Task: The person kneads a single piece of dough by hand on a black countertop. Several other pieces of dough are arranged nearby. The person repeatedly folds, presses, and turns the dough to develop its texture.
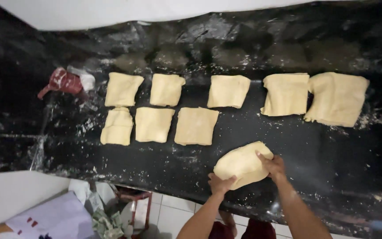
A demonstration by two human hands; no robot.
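A pale yellow lump of dough [242,163] lies near the front edge of a black, flour-dusted counter [315,150]. My left hand [219,182] grips its near left end. My right hand [272,164] presses on its right side. Beyond it, several flat folded dough squares sit in two rows: the nearest is one [196,126] in the front row, and the largest [338,98] lies at the far right.
A red and white bag [67,81] lies at the counter's left. A white wall [111,11] runs behind the counter. Below the front edge are a tiled floor [173,217], a small red stool [133,199] and a pale purple cloth [54,219].
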